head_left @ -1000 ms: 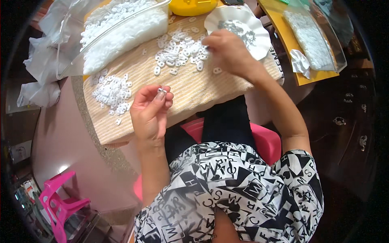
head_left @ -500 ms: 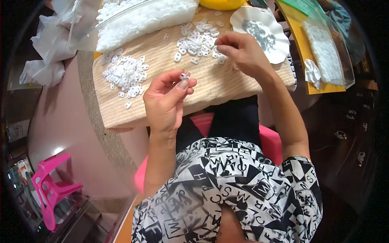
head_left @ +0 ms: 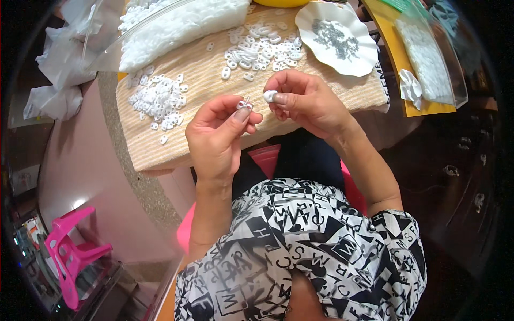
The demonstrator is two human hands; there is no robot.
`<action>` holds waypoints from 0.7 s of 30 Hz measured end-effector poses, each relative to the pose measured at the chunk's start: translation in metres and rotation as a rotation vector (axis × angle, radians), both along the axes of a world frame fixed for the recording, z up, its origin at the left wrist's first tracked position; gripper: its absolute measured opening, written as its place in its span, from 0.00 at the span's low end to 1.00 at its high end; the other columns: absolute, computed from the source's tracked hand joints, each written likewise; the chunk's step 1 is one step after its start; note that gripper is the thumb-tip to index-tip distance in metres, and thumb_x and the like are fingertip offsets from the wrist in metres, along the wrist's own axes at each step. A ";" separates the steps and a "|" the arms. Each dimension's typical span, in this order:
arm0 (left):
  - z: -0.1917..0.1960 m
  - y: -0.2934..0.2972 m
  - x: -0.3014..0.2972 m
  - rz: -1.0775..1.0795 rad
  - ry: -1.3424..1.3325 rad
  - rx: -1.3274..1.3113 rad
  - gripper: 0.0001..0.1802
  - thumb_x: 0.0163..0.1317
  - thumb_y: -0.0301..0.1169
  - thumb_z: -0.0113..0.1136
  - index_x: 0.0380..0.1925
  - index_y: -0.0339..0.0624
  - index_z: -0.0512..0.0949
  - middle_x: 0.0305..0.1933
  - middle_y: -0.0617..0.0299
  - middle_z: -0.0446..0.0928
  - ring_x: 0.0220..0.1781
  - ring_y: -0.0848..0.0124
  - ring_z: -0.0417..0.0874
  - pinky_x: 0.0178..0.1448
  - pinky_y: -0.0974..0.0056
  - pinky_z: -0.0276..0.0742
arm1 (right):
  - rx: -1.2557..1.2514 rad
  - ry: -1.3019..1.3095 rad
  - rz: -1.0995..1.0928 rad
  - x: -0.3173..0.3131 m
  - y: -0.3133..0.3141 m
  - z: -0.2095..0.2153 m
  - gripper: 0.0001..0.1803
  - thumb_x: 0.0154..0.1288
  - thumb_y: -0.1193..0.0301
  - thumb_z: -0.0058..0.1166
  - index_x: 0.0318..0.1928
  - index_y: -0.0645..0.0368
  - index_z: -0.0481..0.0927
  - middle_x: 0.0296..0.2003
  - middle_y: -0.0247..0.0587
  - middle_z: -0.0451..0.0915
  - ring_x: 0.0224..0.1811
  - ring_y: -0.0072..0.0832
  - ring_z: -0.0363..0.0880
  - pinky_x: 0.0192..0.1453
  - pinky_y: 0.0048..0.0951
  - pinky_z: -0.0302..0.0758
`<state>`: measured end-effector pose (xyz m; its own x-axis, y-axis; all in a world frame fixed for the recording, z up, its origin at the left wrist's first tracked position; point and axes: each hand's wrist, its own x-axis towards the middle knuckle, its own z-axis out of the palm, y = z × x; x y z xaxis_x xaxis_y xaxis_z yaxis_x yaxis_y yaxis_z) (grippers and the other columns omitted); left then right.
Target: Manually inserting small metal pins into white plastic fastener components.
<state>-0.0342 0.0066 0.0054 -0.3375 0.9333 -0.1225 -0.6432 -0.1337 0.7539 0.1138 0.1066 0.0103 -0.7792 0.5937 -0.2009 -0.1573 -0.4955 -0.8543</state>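
Fingertips [head_left: 242,114] of the left hand [head_left: 216,140] pinch a small white piece [head_left: 243,105] while the right hand [head_left: 310,107] grips a rounded white piece [head_left: 269,96], seemingly for fine control, both to the near left of the scalloped plate [head_left: 366,55], beside which loose ovals [head_left: 251,52] lie, apparently for easy reach.

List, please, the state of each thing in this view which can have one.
Left hand: closed, pinching a small white piece
Right hand: closed, pinching a rounded white piece
Nearer white pile: loose, heaped
Farther white pile: loose, scattered at its edges
Clear container: filled with white pieces
Fluted white plate: holding scattered grey bits
Striped cloth: spread beneath the piles
White paper: crumpled
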 end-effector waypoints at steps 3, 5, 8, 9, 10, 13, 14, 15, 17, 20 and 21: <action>-0.001 0.000 0.003 -0.014 0.008 -0.023 0.09 0.52 0.16 0.54 0.36 0.30 0.72 0.31 0.53 0.76 0.31 0.67 0.80 0.31 0.71 0.75 | 0.049 -0.020 -0.026 0.004 -0.002 0.002 0.13 0.55 0.75 0.54 0.42 0.64 0.74 0.28 0.31 0.73 0.30 0.17 0.70 0.35 0.16 0.68; -0.002 0.000 0.005 -0.022 -0.022 -0.019 0.09 0.53 0.17 0.54 0.36 0.30 0.72 0.31 0.54 0.76 0.30 0.68 0.80 0.32 0.72 0.75 | 0.103 -0.064 -0.027 0.004 -0.004 0.005 0.13 0.55 0.75 0.54 0.42 0.65 0.74 0.29 0.30 0.73 0.32 0.16 0.70 0.37 0.15 0.67; -0.002 0.000 0.009 -0.049 -0.055 0.008 0.09 0.53 0.17 0.53 0.35 0.31 0.72 0.31 0.54 0.76 0.30 0.68 0.80 0.33 0.72 0.75 | 0.162 -0.095 -0.034 0.001 -0.008 0.011 0.13 0.54 0.76 0.54 0.41 0.65 0.75 0.29 0.29 0.74 0.31 0.14 0.70 0.37 0.15 0.67; -0.002 0.000 0.010 -0.050 -0.054 0.008 0.09 0.53 0.17 0.53 0.35 0.31 0.72 0.31 0.54 0.76 0.30 0.68 0.80 0.33 0.72 0.75 | 0.168 -0.084 -0.044 0.001 -0.010 0.012 0.12 0.53 0.77 0.54 0.40 0.65 0.75 0.29 0.29 0.74 0.30 0.12 0.69 0.36 0.15 0.67; -0.003 0.000 0.011 -0.055 -0.072 0.009 0.09 0.53 0.17 0.53 0.36 0.31 0.72 0.31 0.54 0.76 0.30 0.68 0.80 0.33 0.72 0.75 | 0.168 -0.082 -0.044 0.001 -0.010 0.012 0.12 0.53 0.77 0.54 0.40 0.65 0.75 0.29 0.29 0.74 0.30 0.12 0.69 0.36 0.15 0.67; -0.003 0.000 0.012 -0.073 -0.096 0.008 0.09 0.54 0.17 0.53 0.36 0.31 0.72 0.31 0.54 0.76 0.30 0.69 0.80 0.34 0.71 0.76 | 0.185 -0.089 -0.072 0.002 -0.011 0.010 0.11 0.53 0.79 0.54 0.40 0.65 0.75 0.30 0.32 0.76 0.32 0.13 0.71 0.38 0.15 0.68; -0.003 0.000 0.012 -0.080 -0.103 0.005 0.09 0.54 0.17 0.53 0.36 0.31 0.72 0.31 0.54 0.76 0.31 0.69 0.79 0.34 0.71 0.76 | 0.174 -0.078 -0.071 0.002 -0.012 0.010 0.11 0.53 0.79 0.53 0.39 0.65 0.74 0.29 0.33 0.76 0.31 0.14 0.71 0.38 0.15 0.69; -0.002 0.000 0.013 -0.082 -0.102 0.005 0.09 0.54 0.17 0.53 0.36 0.31 0.72 0.31 0.54 0.76 0.31 0.69 0.79 0.34 0.71 0.76 | 0.163 -0.067 -0.071 0.001 -0.013 0.010 0.10 0.54 0.79 0.53 0.39 0.66 0.74 0.29 0.33 0.76 0.31 0.14 0.72 0.38 0.15 0.69; -0.001 0.000 0.014 -0.080 -0.108 -0.021 0.09 0.54 0.17 0.53 0.36 0.31 0.72 0.31 0.54 0.76 0.31 0.70 0.79 0.35 0.71 0.76 | 0.150 -0.059 -0.070 0.000 -0.014 0.013 0.09 0.54 0.79 0.52 0.38 0.66 0.73 0.29 0.34 0.76 0.29 0.14 0.72 0.37 0.15 0.69; -0.001 0.001 0.014 -0.068 -0.112 -0.005 0.08 0.54 0.17 0.52 0.36 0.31 0.72 0.31 0.53 0.76 0.31 0.70 0.79 0.35 0.71 0.76 | 0.172 -0.048 -0.091 -0.004 -0.018 0.013 0.08 0.55 0.79 0.52 0.38 0.66 0.73 0.28 0.34 0.76 0.27 0.14 0.71 0.34 0.15 0.69; -0.001 0.000 0.014 -0.069 -0.111 -0.006 0.08 0.54 0.17 0.52 0.36 0.31 0.72 0.31 0.53 0.76 0.31 0.70 0.79 0.35 0.71 0.76 | 0.207 -0.044 -0.114 -0.005 -0.019 0.012 0.08 0.56 0.79 0.51 0.38 0.66 0.73 0.28 0.34 0.76 0.25 0.14 0.71 0.32 0.14 0.69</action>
